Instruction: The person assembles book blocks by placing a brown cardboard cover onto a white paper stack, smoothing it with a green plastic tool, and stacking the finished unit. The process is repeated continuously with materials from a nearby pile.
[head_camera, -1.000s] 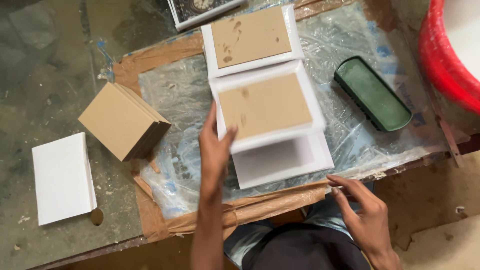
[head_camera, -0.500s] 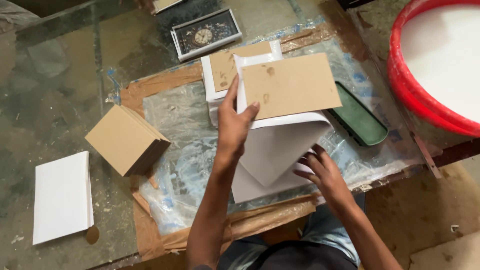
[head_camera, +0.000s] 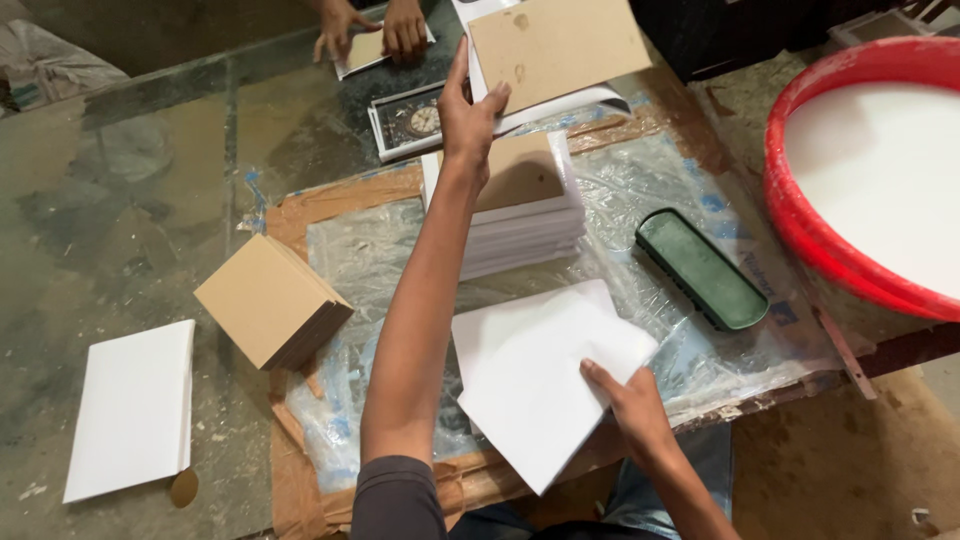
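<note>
My left hand (head_camera: 470, 112) is stretched far forward and grips a brown cardboard sheet backed with white paper (head_camera: 560, 50), lifted above the table's far side. Below it lies a stack of white-edged boards (head_camera: 525, 215) with a brown board on top. My right hand (head_camera: 630, 405) rests near the table's front edge, fingers pressing on a loose stack of white paper sheets (head_camera: 535, 380) turned at an angle on the plastic-covered work surface (head_camera: 380, 260).
A stack of brown cardboard squares (head_camera: 270, 298) and a white paper pile (head_camera: 135, 405) lie at the left. A green oblong brush (head_camera: 700, 268) lies right of the boards. A red tub of white liquid (head_camera: 870, 170) stands at far right. Another person's hands (head_camera: 375, 28) work opposite, beside a framed clock picture (head_camera: 410, 120).
My left hand has lifted the brown-faced sheet off the pile and carried it up and away toward the far side. My right hand came onto the white sheets; the view tilted forward.
</note>
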